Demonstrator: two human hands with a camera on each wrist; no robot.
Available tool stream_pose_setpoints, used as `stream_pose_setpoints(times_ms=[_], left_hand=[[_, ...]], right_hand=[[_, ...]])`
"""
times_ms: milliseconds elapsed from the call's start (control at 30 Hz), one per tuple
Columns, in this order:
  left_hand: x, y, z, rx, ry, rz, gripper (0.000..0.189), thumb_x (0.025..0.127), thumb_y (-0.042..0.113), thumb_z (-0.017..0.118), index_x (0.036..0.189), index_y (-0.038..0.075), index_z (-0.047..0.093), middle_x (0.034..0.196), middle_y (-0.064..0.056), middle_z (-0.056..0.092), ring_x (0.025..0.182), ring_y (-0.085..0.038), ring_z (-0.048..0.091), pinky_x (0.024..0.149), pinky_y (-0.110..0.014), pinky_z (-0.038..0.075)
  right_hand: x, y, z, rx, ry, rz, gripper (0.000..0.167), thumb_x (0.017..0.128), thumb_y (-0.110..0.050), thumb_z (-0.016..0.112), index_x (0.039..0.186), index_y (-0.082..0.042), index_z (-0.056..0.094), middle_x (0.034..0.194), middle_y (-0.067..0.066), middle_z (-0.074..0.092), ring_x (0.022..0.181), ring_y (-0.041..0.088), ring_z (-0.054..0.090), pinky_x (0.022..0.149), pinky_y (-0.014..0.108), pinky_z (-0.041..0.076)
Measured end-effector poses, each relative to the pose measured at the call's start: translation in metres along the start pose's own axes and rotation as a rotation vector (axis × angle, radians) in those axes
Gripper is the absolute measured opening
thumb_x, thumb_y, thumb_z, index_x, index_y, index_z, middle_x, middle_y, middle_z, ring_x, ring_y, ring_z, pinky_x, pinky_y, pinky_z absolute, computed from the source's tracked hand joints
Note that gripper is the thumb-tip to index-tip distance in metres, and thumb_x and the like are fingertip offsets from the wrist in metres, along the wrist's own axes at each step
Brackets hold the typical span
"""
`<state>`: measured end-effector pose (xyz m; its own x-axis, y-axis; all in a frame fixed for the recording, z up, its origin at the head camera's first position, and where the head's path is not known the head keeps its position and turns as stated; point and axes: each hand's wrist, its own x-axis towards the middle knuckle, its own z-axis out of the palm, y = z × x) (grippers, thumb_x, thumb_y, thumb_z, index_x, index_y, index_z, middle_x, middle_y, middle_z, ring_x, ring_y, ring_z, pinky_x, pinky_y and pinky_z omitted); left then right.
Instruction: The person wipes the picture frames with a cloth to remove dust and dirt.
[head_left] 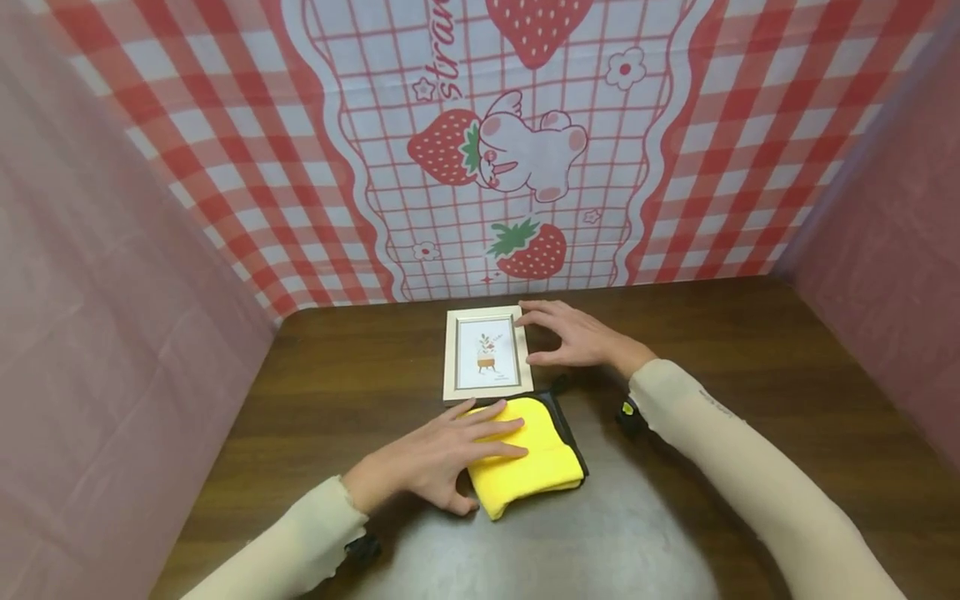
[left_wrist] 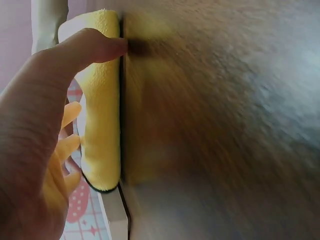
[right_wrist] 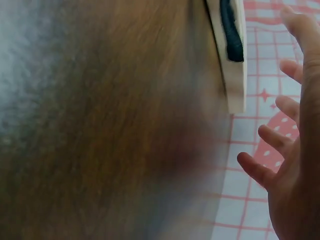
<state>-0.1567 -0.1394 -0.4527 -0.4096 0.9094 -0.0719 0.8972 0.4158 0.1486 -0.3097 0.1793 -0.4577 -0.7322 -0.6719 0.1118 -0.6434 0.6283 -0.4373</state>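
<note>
A folded yellow cloth (head_left: 536,471) with a black edge lies on the brown table, just in front of a cream picture frame (head_left: 486,354). Over the cloth's left part my left hand (head_left: 441,457) spreads its straight fingers, with the thumb near the table at the cloth's near-left side. In the left wrist view that thumb (left_wrist: 92,45) crosses in front of the thick folded cloth (left_wrist: 100,130). The frame lies flat, showing a small plant drawing. At its right border is my right hand (head_left: 573,335), fingers apart; the right wrist view shows nothing within its grasp.
The wooden table (head_left: 337,358) meets a red checked strawberry cloth (head_left: 285,167) hung at the back. Pinkish drapes, one on the left (head_left: 112,292) and one on the right (head_left: 885,233), flank the table. Dark straps sit at both wrists.
</note>
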Motion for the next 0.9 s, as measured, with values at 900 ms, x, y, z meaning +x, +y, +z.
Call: stream_pose_setpoints(times_ms=[900], left_hand=[[0.021, 0.010, 0.000, 0.037, -0.088, 0.032, 0.090, 0.089, 0.044, 0.085, 0.171, 0.038, 0.049, 0.187, 0.001, 0.036, 0.174, -0.032, 0.036, 0.133, -0.046, 0.048]], right_hand=[[0.011, 0.016, 0.020, 0.018, -0.123, 0.102, 0.077, 0.103, -0.059, 0.075, 0.169, -0.029, 0.051, 0.192, 0.006, 0.021, 0.172, 0.047, 0.027, 0.129, 0.086, 0.017]])
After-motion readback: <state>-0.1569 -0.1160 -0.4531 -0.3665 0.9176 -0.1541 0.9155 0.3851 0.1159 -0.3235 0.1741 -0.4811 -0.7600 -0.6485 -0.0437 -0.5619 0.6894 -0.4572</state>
